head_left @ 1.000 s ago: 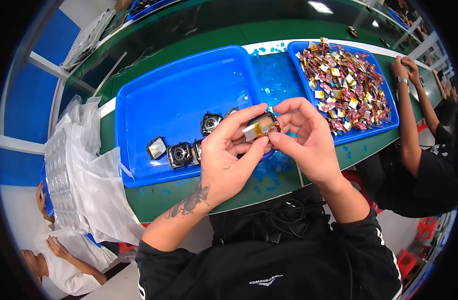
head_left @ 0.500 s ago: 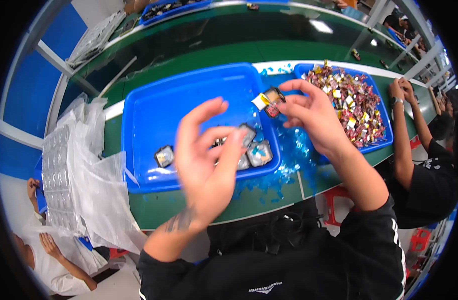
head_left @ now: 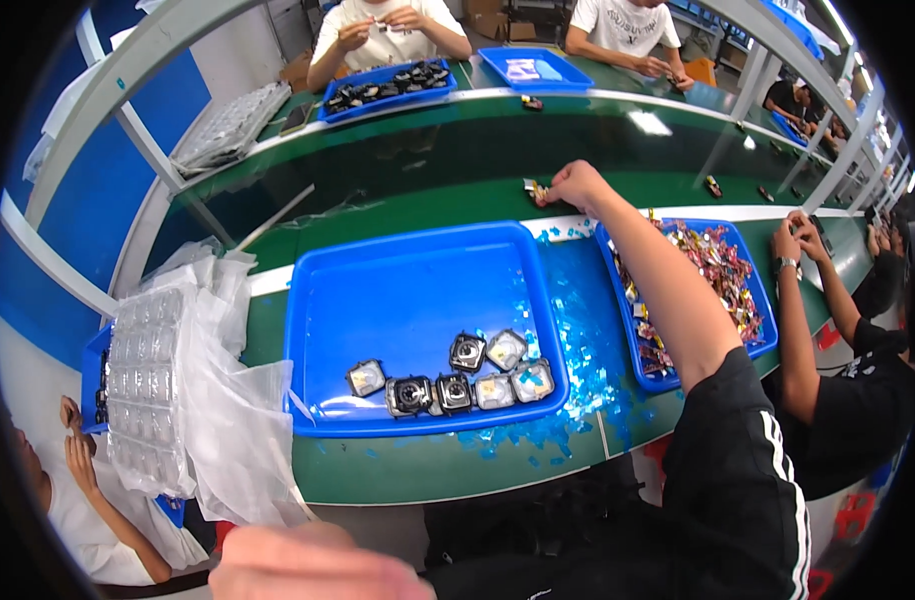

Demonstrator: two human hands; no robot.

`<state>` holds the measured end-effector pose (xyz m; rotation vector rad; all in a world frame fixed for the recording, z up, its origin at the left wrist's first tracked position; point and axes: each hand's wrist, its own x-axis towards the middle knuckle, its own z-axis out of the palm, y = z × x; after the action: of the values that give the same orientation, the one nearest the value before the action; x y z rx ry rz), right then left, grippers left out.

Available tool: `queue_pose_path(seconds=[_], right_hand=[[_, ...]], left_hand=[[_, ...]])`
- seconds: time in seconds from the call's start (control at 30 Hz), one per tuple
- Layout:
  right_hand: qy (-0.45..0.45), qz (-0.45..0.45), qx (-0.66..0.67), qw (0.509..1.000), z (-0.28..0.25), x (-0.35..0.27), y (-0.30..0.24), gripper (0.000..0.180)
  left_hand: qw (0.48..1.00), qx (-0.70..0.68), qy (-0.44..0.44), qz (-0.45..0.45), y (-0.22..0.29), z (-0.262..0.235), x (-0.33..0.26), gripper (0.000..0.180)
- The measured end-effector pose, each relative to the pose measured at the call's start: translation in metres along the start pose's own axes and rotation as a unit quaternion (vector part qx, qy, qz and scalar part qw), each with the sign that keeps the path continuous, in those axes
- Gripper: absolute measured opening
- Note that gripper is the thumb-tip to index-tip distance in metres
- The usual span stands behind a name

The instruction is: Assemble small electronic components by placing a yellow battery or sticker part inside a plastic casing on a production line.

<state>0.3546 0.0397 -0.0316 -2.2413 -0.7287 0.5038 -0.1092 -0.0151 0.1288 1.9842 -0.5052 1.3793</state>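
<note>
My right hand (head_left: 578, 186) reaches over the far green belt, its fingers pinched on a small electronic part (head_left: 537, 193) with a silver-yellow end and reddish wiring. My left hand (head_left: 318, 566) is low at the bottom edge, smeared by motion, its fingers not readable. Between them stands a large blue tray (head_left: 408, 290) with several small square black-rimmed housings along its near side. Some show a round lens, like this housing (head_left: 410, 396); others have a pale, cloudy face, like this one (head_left: 366, 378).
Right of the tray, a blue bin (head_left: 653, 382) holds many wired parts, and blue film scraps (head_left: 578, 370) litter the green table. Clear plastic trays (head_left: 143, 390) and white sheeting (head_left: 243, 420) stand left. Co-workers sit across the belt and at both sides; a co-worker's arm (head_left: 798, 300) is right.
My right hand has carried the part away from me to the far belt. My left hand has dropped from above the tray to the bottom edge. The view has tilted up.
</note>
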Motion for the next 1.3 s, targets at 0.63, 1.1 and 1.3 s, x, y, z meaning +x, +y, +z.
queue_pose_path(seconds=[0.63,1.1,1.3], right_hand=[[0.172,-0.210,0.172,0.947,-0.094,-0.236,0.029,0.021],[0.101,-0.218,0.223,0.945,-0.001,-0.297,0.020,0.013],[0.286,-0.264,-0.062,0.919,-0.039,-0.262,0.025,0.013]], left_hand=[[0.911,0.230,-0.227,-0.256,-0.149,0.066,-0.050,0.019],[0.769,-0.350,-0.064,-0.531,-0.118,0.121,-0.070,0.052],[0.726,-0.328,-0.009,-0.605,-0.125,0.122,-0.081,0.033]])
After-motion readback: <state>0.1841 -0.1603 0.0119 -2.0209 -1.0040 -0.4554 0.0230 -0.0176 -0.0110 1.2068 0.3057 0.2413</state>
